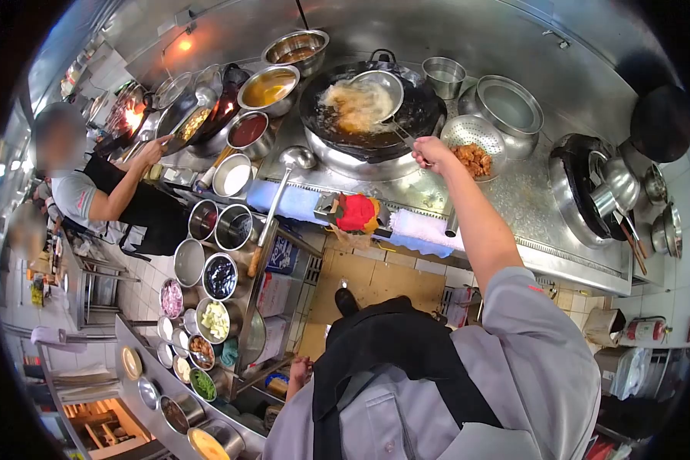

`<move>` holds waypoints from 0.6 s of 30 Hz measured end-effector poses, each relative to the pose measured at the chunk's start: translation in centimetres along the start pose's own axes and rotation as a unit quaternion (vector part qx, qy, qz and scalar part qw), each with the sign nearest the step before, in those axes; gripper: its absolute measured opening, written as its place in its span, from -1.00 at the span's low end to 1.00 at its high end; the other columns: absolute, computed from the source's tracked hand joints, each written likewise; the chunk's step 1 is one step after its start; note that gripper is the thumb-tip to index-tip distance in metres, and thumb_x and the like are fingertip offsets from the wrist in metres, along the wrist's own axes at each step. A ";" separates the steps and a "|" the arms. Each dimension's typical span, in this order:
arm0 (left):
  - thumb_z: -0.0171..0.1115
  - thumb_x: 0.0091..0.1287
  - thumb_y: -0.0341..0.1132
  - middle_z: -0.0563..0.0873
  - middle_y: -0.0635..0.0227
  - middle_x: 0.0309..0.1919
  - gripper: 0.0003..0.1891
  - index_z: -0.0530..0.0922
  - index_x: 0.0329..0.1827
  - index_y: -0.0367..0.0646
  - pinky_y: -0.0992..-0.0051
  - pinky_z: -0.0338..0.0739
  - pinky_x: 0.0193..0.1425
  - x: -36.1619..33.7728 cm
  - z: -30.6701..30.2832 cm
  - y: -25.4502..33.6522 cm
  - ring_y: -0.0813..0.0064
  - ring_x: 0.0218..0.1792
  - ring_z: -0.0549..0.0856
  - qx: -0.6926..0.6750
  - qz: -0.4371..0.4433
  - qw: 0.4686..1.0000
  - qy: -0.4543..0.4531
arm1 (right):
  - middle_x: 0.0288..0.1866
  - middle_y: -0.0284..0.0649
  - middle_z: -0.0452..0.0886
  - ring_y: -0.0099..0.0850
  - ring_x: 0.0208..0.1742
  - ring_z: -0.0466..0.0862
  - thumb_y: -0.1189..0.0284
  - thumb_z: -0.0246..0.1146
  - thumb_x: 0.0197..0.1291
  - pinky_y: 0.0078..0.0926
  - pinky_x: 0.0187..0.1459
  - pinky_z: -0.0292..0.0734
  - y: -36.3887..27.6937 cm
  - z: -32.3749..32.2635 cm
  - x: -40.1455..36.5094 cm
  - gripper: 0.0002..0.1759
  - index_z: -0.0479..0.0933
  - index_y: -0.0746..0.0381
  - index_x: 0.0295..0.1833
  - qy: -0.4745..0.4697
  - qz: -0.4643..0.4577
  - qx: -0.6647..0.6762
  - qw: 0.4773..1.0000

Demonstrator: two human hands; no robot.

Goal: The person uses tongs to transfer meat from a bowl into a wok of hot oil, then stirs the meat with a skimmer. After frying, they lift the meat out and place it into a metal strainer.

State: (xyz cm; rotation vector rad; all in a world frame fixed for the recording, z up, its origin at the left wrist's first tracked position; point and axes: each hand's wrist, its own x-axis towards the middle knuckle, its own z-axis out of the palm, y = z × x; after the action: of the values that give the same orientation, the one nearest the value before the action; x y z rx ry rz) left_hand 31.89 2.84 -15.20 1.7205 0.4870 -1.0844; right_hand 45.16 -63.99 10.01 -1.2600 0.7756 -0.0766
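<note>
My right hand (434,155) is closed around the handle of a round metal strainer (389,86). The strainer dips into a black wok (431,121), where pale, foaming oil (353,107) bubbles around it; any food beneath the foam is hidden. Just right of my right hand, a perforated metal bowl (458,132) holds browned fried pieces (474,159). My left hand (300,373) hangs low by my side, beside the apron, with its fingers curled in and nothing visible in them.
Left of the wok stand a bowl of yellow liquid (293,90), a pot of red sauce (248,130) and a ladle (297,157). Several ingredient pots line the left side, including chopped onion (172,297). Another person (111,180) works at a flaming wok. A second wok (571,192) is right.
</note>
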 end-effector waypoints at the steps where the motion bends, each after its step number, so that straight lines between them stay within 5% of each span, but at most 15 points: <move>1: 0.02 0.25 -0.12 0.57 0.40 -0.33 -0.80 0.38 -0.17 0.01 0.39 0.35 -0.51 0.6 -0.5 -0.4 0.48 -0.48 0.54 -0.028 -0.004 0.999 -0.015 | -0.60 -0.34 0.38 -0.66 -0.73 0.29 0.52 -0.02 0.19 -0.74 -0.76 0.19 0.1 0.4 -0.1 -0.98 0.28 0.17 -0.29 -0.001 0.002 0.000 1.000; 5: 0.01 0.25 -0.12 0.57 0.40 -0.32 -0.79 0.39 -0.16 0.00 0.38 0.35 -0.49 1.0 -1.2 -0.2 0.50 -0.46 0.53 -0.113 -0.017 0.992 -0.061 | -0.59 -0.35 0.38 -0.68 -0.73 0.26 0.48 -0.03 0.21 -0.75 -0.77 0.17 0.7 0.7 -0.2 -0.94 0.28 0.18 -0.33 -0.051 0.014 0.039 0.998; 7: -0.01 0.26 -0.13 0.56 0.43 -0.33 -0.79 0.39 -0.16 0.00 0.40 0.35 -0.47 0.0 0.4 3.9 0.51 -0.45 0.53 0.059 0.039 0.997 0.042 | -0.59 -0.35 0.38 -0.69 -0.73 0.25 0.47 -0.04 0.21 -0.76 -0.77 0.15 1.1 0.2 -0.4 -0.93 0.28 0.18 -0.34 -0.069 0.012 0.050 0.996; 10: -0.02 0.27 -0.12 0.54 0.44 -0.34 -0.79 0.38 -0.15 0.00 0.42 0.35 -0.47 1.7 0.6 5.5 0.51 -0.45 0.54 -0.028 0.004 0.999 0.040 | -0.57 -0.35 0.40 -0.66 -0.69 0.29 0.50 -0.03 0.19 -0.73 -0.72 0.19 1.0 -0.9 -1.8 -0.95 0.30 0.18 -0.34 -0.088 0.009 0.029 0.996; 18: -0.01 0.27 -0.13 0.54 0.43 -0.34 -0.80 0.38 -0.13 0.02 0.44 0.32 -0.54 1.5 1.8 7.7 0.50 -0.48 0.55 0.020 -0.003 0.999 0.026 | -0.61 -0.37 0.38 -0.71 -0.77 0.25 0.48 0.01 0.18 -0.78 -0.80 0.10 0.2 -4.8 -5.6 -0.93 0.31 0.20 -0.21 -0.098 -0.020 -0.005 0.995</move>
State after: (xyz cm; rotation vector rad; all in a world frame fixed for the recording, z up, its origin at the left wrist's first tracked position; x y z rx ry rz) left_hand 37.58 -2.23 -12.52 1.7876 0.5061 -1.0615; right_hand 38.17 -65.28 12.09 -1.2728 0.5813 0.0184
